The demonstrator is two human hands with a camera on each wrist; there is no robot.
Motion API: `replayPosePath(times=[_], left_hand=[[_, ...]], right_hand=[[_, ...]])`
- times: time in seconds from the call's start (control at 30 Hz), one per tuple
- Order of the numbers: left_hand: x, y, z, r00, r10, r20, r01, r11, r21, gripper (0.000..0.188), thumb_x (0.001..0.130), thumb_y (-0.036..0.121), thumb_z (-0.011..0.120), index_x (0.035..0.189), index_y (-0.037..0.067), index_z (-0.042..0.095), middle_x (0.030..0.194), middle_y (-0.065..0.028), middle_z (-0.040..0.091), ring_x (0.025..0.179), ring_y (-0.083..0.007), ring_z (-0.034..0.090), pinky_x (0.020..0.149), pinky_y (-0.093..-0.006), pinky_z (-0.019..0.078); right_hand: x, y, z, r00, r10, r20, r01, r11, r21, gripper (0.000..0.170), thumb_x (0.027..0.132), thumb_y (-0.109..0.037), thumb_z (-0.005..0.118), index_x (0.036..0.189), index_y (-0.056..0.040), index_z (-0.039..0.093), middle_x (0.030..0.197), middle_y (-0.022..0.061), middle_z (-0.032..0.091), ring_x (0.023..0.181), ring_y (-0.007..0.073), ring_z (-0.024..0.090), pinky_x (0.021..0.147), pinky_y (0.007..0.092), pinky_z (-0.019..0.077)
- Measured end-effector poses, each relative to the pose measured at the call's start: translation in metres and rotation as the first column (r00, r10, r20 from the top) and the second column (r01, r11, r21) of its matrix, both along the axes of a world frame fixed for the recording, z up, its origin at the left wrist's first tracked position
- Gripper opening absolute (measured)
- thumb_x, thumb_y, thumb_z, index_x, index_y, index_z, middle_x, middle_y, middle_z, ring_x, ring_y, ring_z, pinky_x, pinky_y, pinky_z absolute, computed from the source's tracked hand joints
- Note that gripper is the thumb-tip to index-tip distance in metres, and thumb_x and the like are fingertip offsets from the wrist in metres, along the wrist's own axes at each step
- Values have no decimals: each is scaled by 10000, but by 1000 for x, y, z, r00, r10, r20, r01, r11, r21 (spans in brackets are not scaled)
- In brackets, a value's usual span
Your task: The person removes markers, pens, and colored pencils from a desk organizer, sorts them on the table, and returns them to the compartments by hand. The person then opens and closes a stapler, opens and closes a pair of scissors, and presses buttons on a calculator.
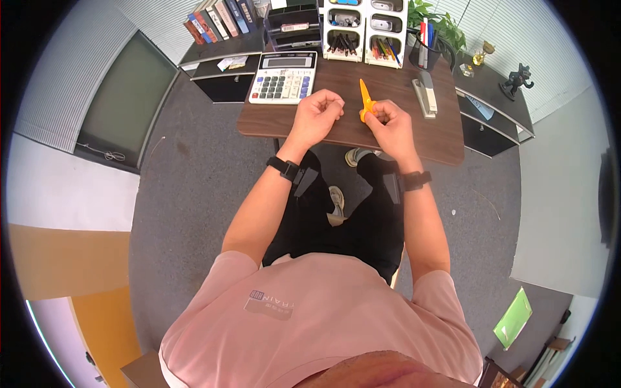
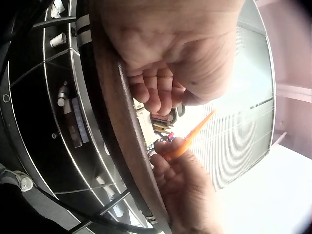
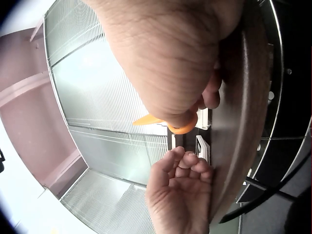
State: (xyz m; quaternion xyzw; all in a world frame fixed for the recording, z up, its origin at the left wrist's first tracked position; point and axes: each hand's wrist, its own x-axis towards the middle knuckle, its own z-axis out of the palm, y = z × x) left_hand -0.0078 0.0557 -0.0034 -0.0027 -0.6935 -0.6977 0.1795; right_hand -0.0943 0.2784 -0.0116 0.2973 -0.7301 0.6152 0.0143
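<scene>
Orange scissors [image 1: 365,94] point away from the body, blades together, raised near the front edge of the brown desk [image 1: 349,81]. My right hand [image 1: 393,128] pinches them at the handle loops between thumb and fingers. In the left wrist view the orange blade [image 2: 201,126] slants up out of that hand. My left hand [image 1: 317,116] hovers beside it at the desk's edge, holding nothing. Its fingers are loosely curled, palm side showing in the right wrist view. The left hand is nearest to a white calculator [image 1: 282,84]; a grey and white stapler [image 1: 425,96] lies right of the right hand.
At the back of the desk stand white organizers [image 1: 365,39] with pens and small items, and a dark pen holder [image 1: 427,55] by a green plant [image 1: 446,26]. Black cabinets flank the desk, with books [image 1: 223,19] at left and a dark figurine [image 1: 516,81] at right.
</scene>
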Motion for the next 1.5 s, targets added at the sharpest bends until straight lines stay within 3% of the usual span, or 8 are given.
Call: replayPosePath(times=[0.47, 0.63, 0.67, 1.1, 1.2, 1.33, 1.4, 1.5], left_hand=[[-1, 1, -2, 1000, 0, 18, 1, 999, -32, 74, 1111, 57, 722, 1126, 5, 773, 947, -32, 789, 849, -85, 702, 781, -258, 564], [-1, 3, -5, 998, 35, -56, -37, 999, -35, 78, 1102, 93, 756, 1083, 21, 777, 895, 11, 776, 799, -37, 671, 720, -234, 530], [1, 1, -4, 1000, 25, 3, -25, 998, -58, 87, 1127, 70, 731, 1131, 1, 783, 934, -21, 788, 849, -79, 706, 791, -252, 564], [8, 2, 3, 999, 18, -42, -21, 997, -73, 109, 1149, 101, 737, 1174, 6, 786, 978, -51, 813, 868, -101, 729, 812, -269, 588], [8, 2, 5, 999, 1, -50, -6, 995, -98, 109, 1151, 84, 721, 1178, 1, 785, 976, -61, 819, 865, -105, 735, 809, -269, 589], [8, 0, 3, 997, -4, -76, 0, 998, -61, 112, 1150, 74, 714, 1177, -5, 788, 974, -63, 819, 859, -107, 736, 806, -269, 590], [7, -1, 3, 997, 5, -78, -9, 999, -45, 111, 1149, 73, 715, 1176, -5, 790, 974, -61, 818, 860, -107, 736, 805, -268, 590], [11, 0, 3, 999, 12, -52, -14, 999, -34, 110, 1150, 73, 716, 1176, -3, 791, 978, -56, 816, 863, -104, 734, 808, -267, 589]], right_hand=[[2, -2, 1, 999, 22, -35, -23, 999, -39, 166, 980, -61, 890, 1027, 28, 758, 989, 50, 786, 788, 91, 728, 743, 291, 603], [8, 0, 11, 993, -7, -120, 9, 1000, 16, 176, 971, -69, 888, 1042, 33, 764, 1000, 98, 797, 778, 141, 754, 745, 310, 617], [7, -1, 8, 991, -1, -130, 3, 1000, 13, 174, 969, -75, 887, 1040, 32, 769, 1014, 103, 799, 788, 154, 767, 757, 315, 621], [14, 0, 19, 992, -15, -124, 22, 998, 53, 231, 934, -121, 909, 1050, 30, 777, 1051, 128, 779, 856, 283, 782, 797, 381, 622], [13, 1, 29, 987, -21, -159, 53, 978, 200, 241, 944, -117, 911, 1030, 42, 752, 1155, 122, 789, 863, 215, 763, 791, 342, 614], [6, -4, 40, 986, -26, -165, 60, 978, 201, 250, 934, -134, 916, 1021, 35, 754, 1136, 123, 786, 860, 239, 758, 770, 359, 599], [4, -5, 49, 948, -83, -308, 190, 922, 338, 246, 938, -134, 913, 1017, 34, 752, 1137, 112, 788, 857, 247, 768, 765, 371, 598], [0, -9, 47, 963, -121, -239, 182, 951, 251, 221, 953, -135, 905, 1021, 17, 759, 1119, 92, 791, 879, 250, 790, 787, 378, 613]])
